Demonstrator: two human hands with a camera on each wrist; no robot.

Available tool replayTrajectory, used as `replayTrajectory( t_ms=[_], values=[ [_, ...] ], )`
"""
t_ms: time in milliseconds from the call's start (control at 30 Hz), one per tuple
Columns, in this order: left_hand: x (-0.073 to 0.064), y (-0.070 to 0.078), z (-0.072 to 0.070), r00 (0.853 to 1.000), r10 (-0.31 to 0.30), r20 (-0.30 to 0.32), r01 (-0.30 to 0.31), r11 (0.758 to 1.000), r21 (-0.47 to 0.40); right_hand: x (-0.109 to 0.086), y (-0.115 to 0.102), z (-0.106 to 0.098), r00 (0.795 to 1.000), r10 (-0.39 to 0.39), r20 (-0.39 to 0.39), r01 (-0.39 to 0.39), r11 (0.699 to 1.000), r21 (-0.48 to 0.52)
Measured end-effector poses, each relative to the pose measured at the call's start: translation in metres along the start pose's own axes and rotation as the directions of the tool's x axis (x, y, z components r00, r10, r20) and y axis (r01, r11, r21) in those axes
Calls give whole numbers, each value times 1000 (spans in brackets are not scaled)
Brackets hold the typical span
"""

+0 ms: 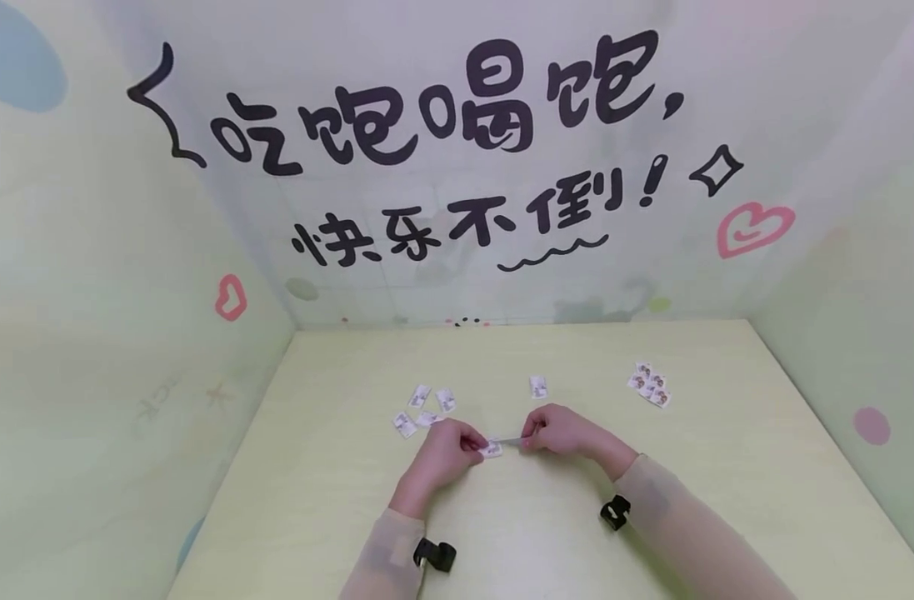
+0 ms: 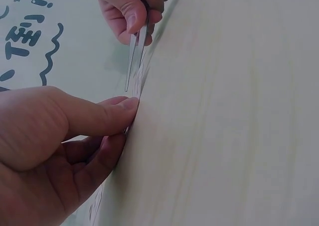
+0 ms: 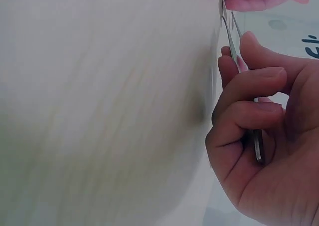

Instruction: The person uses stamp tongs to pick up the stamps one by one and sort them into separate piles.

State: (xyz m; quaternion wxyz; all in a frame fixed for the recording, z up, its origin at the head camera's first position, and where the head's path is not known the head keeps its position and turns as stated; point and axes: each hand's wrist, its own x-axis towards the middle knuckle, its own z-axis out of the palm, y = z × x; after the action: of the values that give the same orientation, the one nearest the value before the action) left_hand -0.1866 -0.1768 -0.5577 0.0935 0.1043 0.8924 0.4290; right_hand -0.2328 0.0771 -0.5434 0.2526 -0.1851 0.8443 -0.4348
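My left hand (image 1: 443, 454) pinches the left edge of a small white printed card (image 1: 492, 450) low over the table. In the left wrist view, thumb and fingertips of that hand (image 2: 75, 121) meet at the card, which shows hardly at all there. Metal tweezers (image 1: 510, 440) are gripped in my right hand (image 1: 565, 432), their tips pointing left towards the card. Seen from the left wrist, the tweezers' two arms (image 2: 130, 61) stand slightly apart. The right wrist view has the fingers of the right hand (image 3: 264, 106) curled round the tweezers (image 3: 258, 148); whether the tips touch the card I cannot tell.
Several similar cards (image 1: 405, 425) lie loosely grouped behind the left hand. One single card (image 1: 538, 387) lies behind the right hand, and an overlapping cluster of cards (image 1: 650, 383) is farther right. Printed walls (image 1: 457, 292) enclose the pale table (image 1: 337, 367) at the back and sides.
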Motion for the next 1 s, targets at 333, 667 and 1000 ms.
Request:
replayTrajectory(
  t_ms=[333, 667, 1000],
  values=[
    [3, 2, 1, 1000, 9, -1, -9, 999, 39, 0, 2, 2, 999, 41, -28, -39, 998, 42],
    [-1, 14, 4, 990, -52, -128, 58, 998, 38, -16, -4, 14, 976, 123, -181, -97, 985, 142],
    [1, 15, 13, 983, -76, -167, 82, 996, 32, -22, -5, 24, 970, 116, -215, -89, 988, 130]
  ],
)
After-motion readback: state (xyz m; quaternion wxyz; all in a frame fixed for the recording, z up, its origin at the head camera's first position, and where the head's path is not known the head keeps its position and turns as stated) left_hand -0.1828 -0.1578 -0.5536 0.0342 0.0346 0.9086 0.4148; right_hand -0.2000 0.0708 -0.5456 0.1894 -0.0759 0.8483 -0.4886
